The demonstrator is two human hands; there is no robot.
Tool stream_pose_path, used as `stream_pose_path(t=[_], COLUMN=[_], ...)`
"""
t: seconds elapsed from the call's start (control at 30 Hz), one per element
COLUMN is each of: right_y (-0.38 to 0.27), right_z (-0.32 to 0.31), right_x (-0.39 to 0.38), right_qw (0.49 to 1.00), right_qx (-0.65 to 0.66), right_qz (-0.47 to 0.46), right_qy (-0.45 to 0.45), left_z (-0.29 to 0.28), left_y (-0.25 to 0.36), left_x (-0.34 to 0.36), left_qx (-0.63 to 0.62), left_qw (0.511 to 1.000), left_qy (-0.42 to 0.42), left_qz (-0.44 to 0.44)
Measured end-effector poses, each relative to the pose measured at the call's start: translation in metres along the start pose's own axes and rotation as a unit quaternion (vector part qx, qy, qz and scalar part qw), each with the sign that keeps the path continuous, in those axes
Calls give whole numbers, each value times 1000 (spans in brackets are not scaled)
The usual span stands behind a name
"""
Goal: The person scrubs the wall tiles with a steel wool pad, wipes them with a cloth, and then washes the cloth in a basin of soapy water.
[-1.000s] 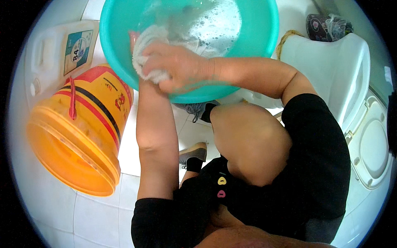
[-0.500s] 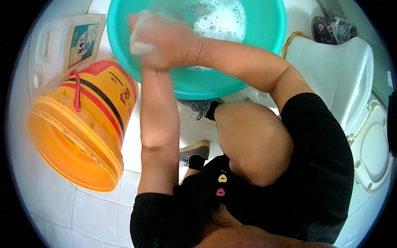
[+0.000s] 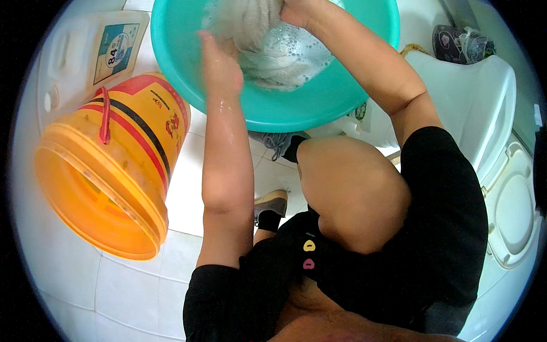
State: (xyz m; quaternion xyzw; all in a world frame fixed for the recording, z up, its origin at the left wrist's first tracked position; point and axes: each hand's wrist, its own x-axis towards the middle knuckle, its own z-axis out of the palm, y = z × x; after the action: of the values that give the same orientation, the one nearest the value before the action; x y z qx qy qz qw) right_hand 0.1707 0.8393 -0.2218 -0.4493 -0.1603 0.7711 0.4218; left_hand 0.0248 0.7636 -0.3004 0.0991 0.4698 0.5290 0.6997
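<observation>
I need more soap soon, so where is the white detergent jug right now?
In the head view the white detergent jug lies at the upper left on the tiled floor, behind the orange bucket and left of the teal basin.

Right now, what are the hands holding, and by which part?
The right hand grips the wet grey cloth by its bunched top, lifting it over the teal basin. The left hand presses against the cloth's side.

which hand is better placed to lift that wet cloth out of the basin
Right, probably. The right hand already grips the top of the grey cloth over the teal basin; the left hand only rests beside it.
</observation>
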Motion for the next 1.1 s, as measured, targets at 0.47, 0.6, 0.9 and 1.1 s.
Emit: stream_pose_path(t=[0.47, 0.6, 0.9, 1.1], right_y=[75, 71, 17, 6], right_z=[-98, -69, -143, -142], right_x=[58, -7, 7, 10], right_qw=[673, 665, 872, 653], right_qx=[-703, -683, -480, -745], right_qz=[-158, -92, 50, -36], right_qy=[-168, -288, -87, 134], left_z=[9, 32, 26, -8], left_y=[15, 25, 31, -22], left_x=[-20, -34, -31, 4], left_qx=[-48, -147, -221, -109], left_qw=[998, 987, 964, 975], left_qy=[-39, -62, -135, 107], left_qz=[-19, -16, 58, -160])
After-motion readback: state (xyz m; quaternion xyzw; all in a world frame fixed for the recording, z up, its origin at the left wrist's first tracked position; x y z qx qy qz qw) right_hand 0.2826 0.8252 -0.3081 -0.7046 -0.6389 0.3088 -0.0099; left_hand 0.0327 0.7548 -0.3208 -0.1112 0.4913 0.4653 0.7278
